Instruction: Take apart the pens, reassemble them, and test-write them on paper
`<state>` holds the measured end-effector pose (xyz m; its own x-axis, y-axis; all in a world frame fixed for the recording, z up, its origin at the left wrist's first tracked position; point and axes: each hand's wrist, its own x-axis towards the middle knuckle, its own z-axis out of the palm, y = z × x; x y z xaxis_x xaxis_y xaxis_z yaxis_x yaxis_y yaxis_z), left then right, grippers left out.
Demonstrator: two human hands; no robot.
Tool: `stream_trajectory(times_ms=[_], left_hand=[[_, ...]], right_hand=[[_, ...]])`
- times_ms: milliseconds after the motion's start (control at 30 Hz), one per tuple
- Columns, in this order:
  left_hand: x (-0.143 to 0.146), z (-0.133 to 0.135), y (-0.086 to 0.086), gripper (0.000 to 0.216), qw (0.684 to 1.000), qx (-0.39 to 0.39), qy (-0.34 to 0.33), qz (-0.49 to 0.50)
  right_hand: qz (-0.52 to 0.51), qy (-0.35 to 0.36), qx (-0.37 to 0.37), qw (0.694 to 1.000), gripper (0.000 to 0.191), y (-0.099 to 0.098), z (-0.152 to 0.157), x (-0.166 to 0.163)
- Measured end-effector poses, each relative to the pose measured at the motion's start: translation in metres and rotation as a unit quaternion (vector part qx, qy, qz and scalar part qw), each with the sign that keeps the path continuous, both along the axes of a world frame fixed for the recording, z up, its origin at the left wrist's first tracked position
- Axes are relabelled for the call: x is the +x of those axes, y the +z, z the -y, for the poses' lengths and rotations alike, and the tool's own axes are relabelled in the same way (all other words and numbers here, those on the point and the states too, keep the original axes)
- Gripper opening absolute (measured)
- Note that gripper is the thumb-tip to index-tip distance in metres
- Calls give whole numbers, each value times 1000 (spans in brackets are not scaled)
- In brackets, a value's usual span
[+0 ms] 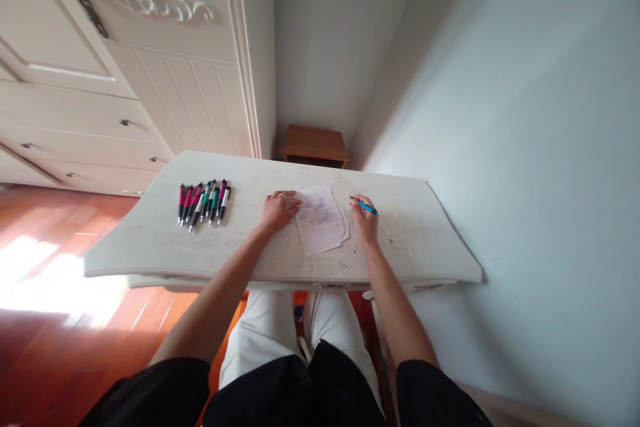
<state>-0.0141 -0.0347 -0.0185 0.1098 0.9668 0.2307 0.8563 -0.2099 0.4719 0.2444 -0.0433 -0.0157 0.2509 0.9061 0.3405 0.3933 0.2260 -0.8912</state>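
Observation:
A few sheets of paper (pixel 323 235) lie stacked on the white table, the top one covered with blue pen scribbles on its upper half. My left hand (pixel 279 211) rests on the tabletop with fingers stretched out, their tips over the paper's left edge. Just right of the paper, my right hand (pixel 365 219) grips a blue pen (pixel 369 207) between thumb and fingers. The pen's tip points left towards the paper and is apart from it. Over to the left lies a group of several pens (pixel 205 203) with pink, green, white and purple barrels.
The white table (pixel 150 240) has curved edges and small dark marks on its top. A pale wall (pixel 525 147) runs along the right. A white cabinet (pixel 200 93) stands behind on the left, and a small brown wooden stand (pixel 316 142) is beyond the table's far edge.

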Motion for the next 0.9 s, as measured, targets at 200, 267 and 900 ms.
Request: stream_trajectory(times_ms=[200, 267, 900], left_hand=[[-1, 1, 2, 28, 998, -8, -32, -49], [-1, 2, 4, 29, 997, -12, -42, -63], [-2, 1, 1, 47, 1000, -1, -8, -26]], right_hand=[[-249, 88, -77, 962, 50, -2, -2, -5], [-303, 113, -78, 943, 47, -2, -1, -8], [-563, 232, -146, 780, 34, 12, 4, -3]])
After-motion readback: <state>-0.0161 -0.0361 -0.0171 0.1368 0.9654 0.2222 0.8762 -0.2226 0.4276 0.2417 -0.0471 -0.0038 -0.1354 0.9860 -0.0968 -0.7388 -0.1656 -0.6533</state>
